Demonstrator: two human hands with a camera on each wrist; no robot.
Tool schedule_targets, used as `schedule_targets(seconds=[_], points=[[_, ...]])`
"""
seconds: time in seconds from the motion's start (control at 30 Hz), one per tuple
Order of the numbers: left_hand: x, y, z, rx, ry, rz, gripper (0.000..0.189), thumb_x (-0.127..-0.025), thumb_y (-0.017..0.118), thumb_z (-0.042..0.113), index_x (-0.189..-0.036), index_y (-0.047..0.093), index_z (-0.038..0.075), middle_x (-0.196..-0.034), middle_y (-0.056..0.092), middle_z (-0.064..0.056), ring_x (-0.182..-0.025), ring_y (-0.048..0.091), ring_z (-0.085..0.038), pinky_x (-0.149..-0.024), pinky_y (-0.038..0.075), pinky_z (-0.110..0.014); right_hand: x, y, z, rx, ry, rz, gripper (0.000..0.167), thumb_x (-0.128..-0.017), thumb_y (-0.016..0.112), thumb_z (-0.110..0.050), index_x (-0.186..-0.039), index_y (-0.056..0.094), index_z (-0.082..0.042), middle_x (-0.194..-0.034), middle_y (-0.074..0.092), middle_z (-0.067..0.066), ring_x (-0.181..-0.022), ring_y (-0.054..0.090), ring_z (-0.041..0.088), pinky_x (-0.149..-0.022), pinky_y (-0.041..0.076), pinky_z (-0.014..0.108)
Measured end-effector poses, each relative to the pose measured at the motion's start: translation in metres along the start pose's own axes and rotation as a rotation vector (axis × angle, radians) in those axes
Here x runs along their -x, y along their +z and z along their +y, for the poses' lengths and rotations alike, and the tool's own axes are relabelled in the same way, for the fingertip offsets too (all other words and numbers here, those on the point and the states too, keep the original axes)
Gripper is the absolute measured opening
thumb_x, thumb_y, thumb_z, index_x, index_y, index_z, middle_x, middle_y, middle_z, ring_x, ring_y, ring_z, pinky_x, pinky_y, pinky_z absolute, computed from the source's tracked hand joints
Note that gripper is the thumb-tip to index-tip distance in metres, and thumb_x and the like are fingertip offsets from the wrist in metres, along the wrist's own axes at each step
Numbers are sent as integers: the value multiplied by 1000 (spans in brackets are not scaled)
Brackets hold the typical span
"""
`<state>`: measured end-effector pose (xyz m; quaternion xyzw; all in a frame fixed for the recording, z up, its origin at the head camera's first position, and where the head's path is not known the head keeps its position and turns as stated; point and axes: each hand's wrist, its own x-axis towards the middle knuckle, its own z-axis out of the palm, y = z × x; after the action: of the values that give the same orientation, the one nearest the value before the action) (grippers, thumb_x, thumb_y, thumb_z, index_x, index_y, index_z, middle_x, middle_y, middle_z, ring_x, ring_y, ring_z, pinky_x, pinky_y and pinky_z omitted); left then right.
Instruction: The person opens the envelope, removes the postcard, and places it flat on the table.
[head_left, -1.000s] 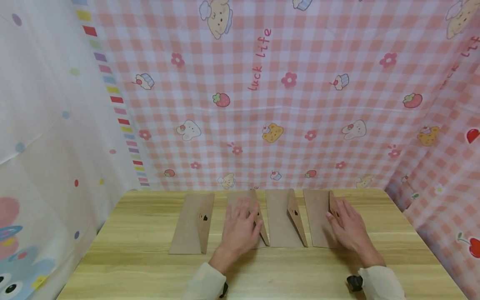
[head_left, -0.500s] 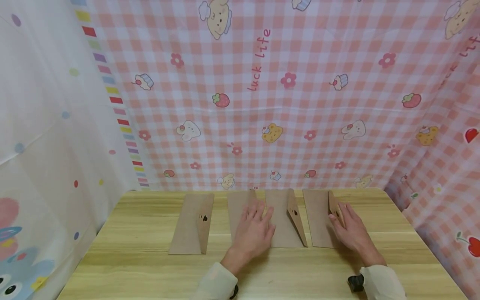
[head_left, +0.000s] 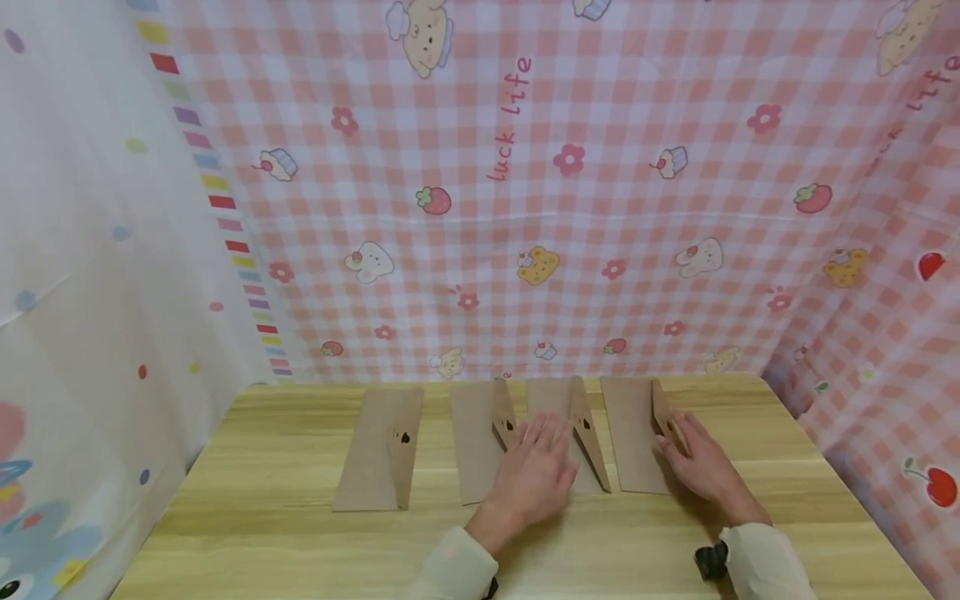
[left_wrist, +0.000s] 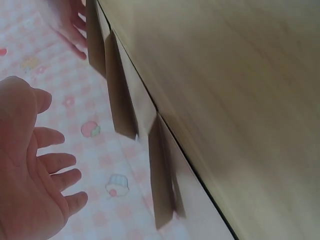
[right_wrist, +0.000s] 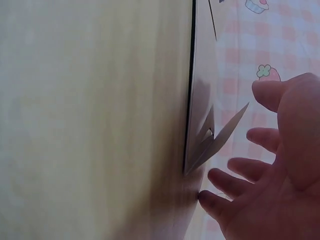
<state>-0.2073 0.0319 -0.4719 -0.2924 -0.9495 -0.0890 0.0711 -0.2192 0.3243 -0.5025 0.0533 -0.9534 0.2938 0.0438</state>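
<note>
Several brown kraft paper envelopes lie in a row on the table, flaps partly lifted, each flap bearing a small dark mark. My left hand, fingers extended, hovers over or rests between the second envelope and the third envelope, covering parts of both. In the left wrist view nothing sits between its fingers, and the raised flaps stand apart from them. My right hand is beside the rightmost envelope. Its fingers are loosely bent next to the upright flap, with a visible gap in the right wrist view.
The leftmost envelope lies apart from both hands. Under everything is a wood-grain table. A pink checked cloth hangs behind its far edge, and a white cloth hangs at the left.
My left hand has moved right, from the second envelope to between the second and third, uncovering the second envelope's flap. The right hand has hardly moved. The head view has shifted slightly.
</note>
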Motion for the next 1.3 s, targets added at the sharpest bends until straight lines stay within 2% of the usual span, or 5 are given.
schedule_targets(seconds=[0.33, 0.57, 0.83, 1.03, 1.3], points=[[-4, 4, 25, -50, 67, -65, 55, -106, 37, 42, -155, 35, 18, -161, 31, -8, -150, 26, -22, -120, 26, -42, -4, 2, -4, -11, -43, -1, 60, -101, 55, -18, -147, 32, 13, -145, 36, 40, -133, 36, 57, -106, 32, 66], [-9, 10, 47, -103, 117, -97, 55, -105, 36, 47, -154, 37, 23, -161, 32, -4, -149, 28, -20, -119, 28, -39, -7, 6, -5, -2, -4, -14, 60, -100, 56, -15, -147, 33, 13, -148, 33, 39, -134, 34, 57, -107, 30, 66], [-15, 25, 65, -155, 149, -176, 53, -106, 33, 46, -156, 33, 27, -162, 29, 1, -150, 25, -15, -121, 22, -33, -7, 8, -6, 2, 9, -4, 56, -101, 54, -14, -147, 34, 12, -145, 39, 37, -131, 40, 55, -105, 35, 65], [-18, 33, 74, -199, 153, -229, 54, -105, 31, 49, -156, 30, 30, -163, 26, 5, -150, 21, -13, -121, 19, -32, -6, 8, -5, 23, -7, 21, 51, -102, 52, -11, -145, 39, 11, -140, 44, 37, -125, 47, 55, -100, 39, 65], [-21, 40, 80, -195, 149, -268, 53, -106, 30, 50, -156, 30, 33, -163, 26, 6, -150, 21, -12, -121, 20, -31, -6, 8, -5, 14, 0, 20, 50, -102, 53, -14, -145, 40, 10, -139, 46, 37, -124, 48, 55, -99, 40, 64]])
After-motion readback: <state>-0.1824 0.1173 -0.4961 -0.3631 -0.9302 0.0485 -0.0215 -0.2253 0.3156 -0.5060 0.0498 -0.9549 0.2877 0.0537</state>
